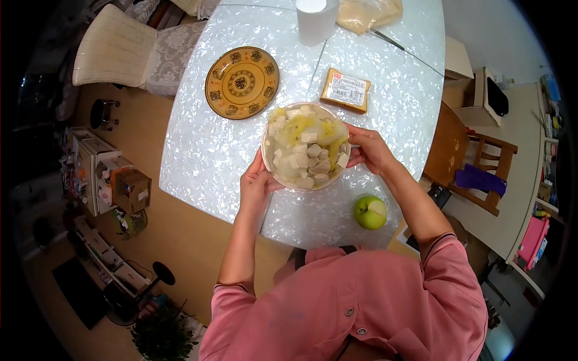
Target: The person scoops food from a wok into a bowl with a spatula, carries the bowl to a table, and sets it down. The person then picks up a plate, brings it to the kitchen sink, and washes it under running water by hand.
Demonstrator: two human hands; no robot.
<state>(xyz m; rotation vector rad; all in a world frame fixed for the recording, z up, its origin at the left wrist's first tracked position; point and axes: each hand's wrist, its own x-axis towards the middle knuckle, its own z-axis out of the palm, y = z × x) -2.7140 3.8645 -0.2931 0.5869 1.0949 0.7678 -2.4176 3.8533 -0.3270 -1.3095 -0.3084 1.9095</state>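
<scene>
A round bowl (269, 163) with a pale rim is full of white tofu-like cubes (315, 157) and soft yellow-green pieces (298, 129). My left hand (257, 183) grips its lower left side, and my right hand (368, 148) grips its right side. Some fingers of both hands are hidden by the bowl. Close to my right forearm lies a green apple (369, 212) with a cut, pale patch. Beyond the bowl is a packaged slice of bread (345, 91) with a white label. An amber patterned plate (242, 83) sits to the far left.
On the pearly table (198, 150), a frosted cup (316, 24) stands at the far side beside a plastic bag (368, 13) and a dark thin utensil (388, 40). A cream chair (117, 48) is at the left; a wooden chair (448, 150) is at the right.
</scene>
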